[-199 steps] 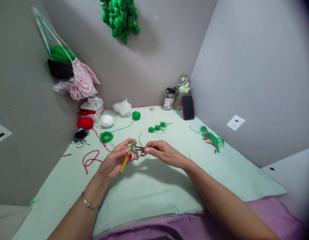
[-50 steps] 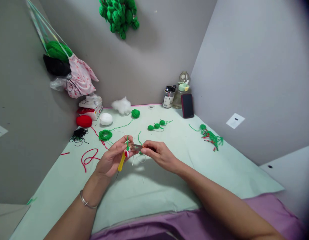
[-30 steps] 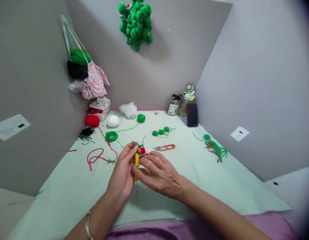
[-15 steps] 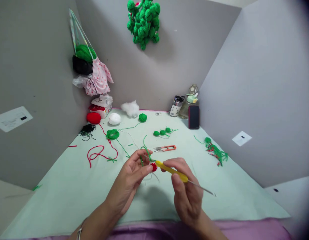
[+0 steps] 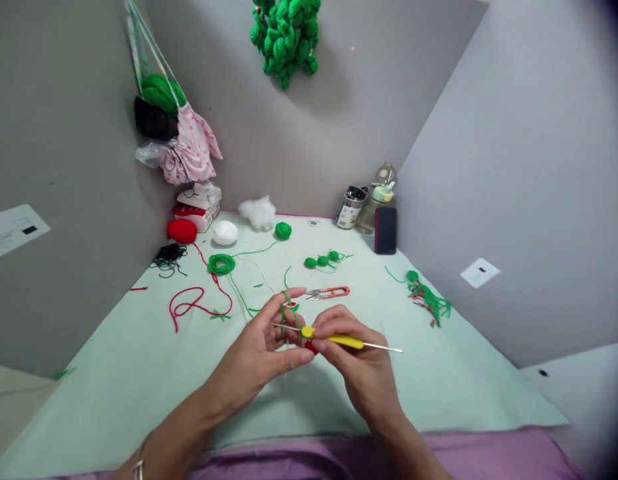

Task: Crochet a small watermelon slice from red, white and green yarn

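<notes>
My right hand (image 5: 363, 363) now has the yellow-handled hook (image 5: 346, 341) gripped like a pen, thumb and fingers closed round the handle, its thin shaft pointing left across my other hand. Half a second ago I had that hook tilted, its bare rear end slanting nearer me; now it lies almost level. My left hand (image 5: 261, 350) is more spread than it was: the forefinger has lifted and a green strand (image 5: 295, 315) runs over it, down toward the hook. The small red-and-white piece (image 5: 311, 347) sits between both sets of fingertips, above the near middle of the bench (image 5: 469, 380); whether my left thumb and middle finger pinch it firmly, I cannot tell.

The orange snips (image 5: 333, 290), in my right hand under two seconds ago, now lie just beyond my hands, slightly right. To me that means cutting is set aside and the work is back with hook and yarn. Farther left, the green coil (image 5: 221, 271) lies where it was, apart from my fingers
</notes>
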Available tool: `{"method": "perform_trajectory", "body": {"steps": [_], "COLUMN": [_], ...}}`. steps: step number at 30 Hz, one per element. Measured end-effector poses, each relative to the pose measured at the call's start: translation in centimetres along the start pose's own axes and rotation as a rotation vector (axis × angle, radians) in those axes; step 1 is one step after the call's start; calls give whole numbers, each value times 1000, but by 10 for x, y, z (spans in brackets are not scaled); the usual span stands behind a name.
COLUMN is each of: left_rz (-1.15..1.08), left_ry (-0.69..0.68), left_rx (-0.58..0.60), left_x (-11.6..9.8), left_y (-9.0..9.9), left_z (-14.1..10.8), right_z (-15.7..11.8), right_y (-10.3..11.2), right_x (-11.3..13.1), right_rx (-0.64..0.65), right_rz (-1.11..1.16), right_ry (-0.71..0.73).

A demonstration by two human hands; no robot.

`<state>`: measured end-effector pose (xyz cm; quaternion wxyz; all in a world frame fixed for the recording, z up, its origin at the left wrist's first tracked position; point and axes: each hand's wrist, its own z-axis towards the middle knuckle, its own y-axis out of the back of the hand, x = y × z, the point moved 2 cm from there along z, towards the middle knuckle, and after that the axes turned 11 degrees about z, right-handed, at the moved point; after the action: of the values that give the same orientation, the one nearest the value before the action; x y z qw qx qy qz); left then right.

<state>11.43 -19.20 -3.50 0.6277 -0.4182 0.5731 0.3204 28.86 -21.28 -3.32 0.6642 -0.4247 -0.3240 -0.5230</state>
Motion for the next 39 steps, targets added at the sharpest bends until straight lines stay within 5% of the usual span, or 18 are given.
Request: {"method": "perform_trajectory", "body": {"steps": [3,5,8,10,12,15,18,21,24,28,30,33,36,39], "left_rz": [335,659,754,774,765,368,60,-20,-370,-739,-702,-231,23,179], "left_ry": [-34,-141,-147,-138,-164,-286,-341,-216,-82,-72,-195,-424,-403,-224], "left_rx": [69,-146,-358,-434,-466,-471,-270,-112,-14,-167,-331,-469,-403,-317], "left_x": [-10,-21,-35,-44,-52,-51,-35,-16,-18,-48,-58,-54,-28,-2], "left_y": [30,64,111,125,117,74,21,-11,-15,5,13,12,-3,-19], "left_z": [12,21,26,21,11,-3,-3,2,2,-10,-15,-17,-12,-9], "right_z": [5,8,9,8,7,6,6,5,5,4,3,2,1,-4], "right_y": [8,15,24,25,22,10,-2,-7,-4,0,-1,-7,-13,-16], "right_x": [1,3,7,7,7,8,12,17,17,10,5,-3,-6,-3], "right_rx": [-61,-101,-152,-185,-210,-204,-191,-229,-311,-416,-429,-419,-341,-260], "right_rz": [280,419,472,440,398,368,379,390,391,367,362,369,345,198], "right_ry": [-105,-150,-170,-173,-169,-159,-155,-137,-120,-117,-109,-70,13,133]}}
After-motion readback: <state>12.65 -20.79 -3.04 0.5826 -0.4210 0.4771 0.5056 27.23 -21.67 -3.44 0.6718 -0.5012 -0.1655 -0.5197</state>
